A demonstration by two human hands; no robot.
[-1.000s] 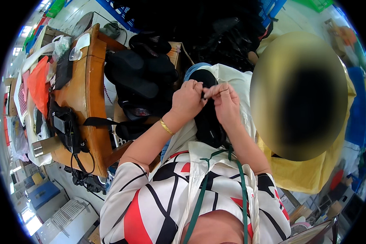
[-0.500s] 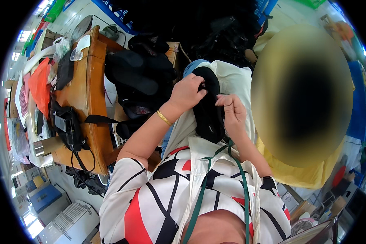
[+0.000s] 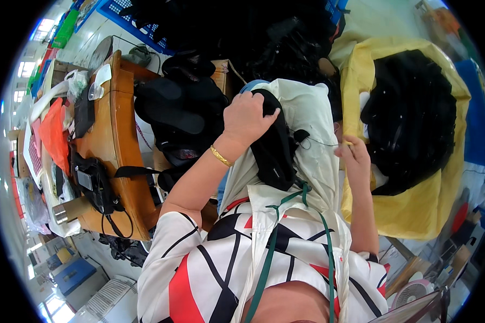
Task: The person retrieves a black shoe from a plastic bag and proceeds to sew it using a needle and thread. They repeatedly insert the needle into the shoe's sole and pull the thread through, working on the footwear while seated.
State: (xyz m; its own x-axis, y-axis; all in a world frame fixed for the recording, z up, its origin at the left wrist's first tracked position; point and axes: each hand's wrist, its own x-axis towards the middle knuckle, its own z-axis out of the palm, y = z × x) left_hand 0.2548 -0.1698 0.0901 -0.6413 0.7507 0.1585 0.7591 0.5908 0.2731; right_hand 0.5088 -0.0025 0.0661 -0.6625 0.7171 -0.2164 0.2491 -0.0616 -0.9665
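A black cloth shoe (image 3: 272, 156) lies lengthwise on the pale apron (image 3: 310, 107) over my lap. My left hand (image 3: 246, 119), a gold bracelet at its wrist, is closed around the shoe's far end; its fingertips are partly hidden. From a small black piece (image 3: 300, 135) at the shoe's right side, a thin dark thread (image 3: 323, 143) runs out to the right. My right hand (image 3: 355, 159) pinches at the thread's other end, apart from the shoe and beside the yellow sack. Whether a needle is in those fingers is too small to see.
A yellow sack (image 3: 404, 218) filled with black items stands at the right. Black shoes (image 3: 183, 116) are piled to the left, beside a wooden table (image 3: 118, 156) bearing a black bag (image 3: 91, 172). A blue crate (image 3: 129, 24) and dark heaped goods are ahead.
My right hand has moved from the shoe's edge out to the right, with the thread now stretched behind it. My left hand remains on the shoe, its grip slightly shifted.
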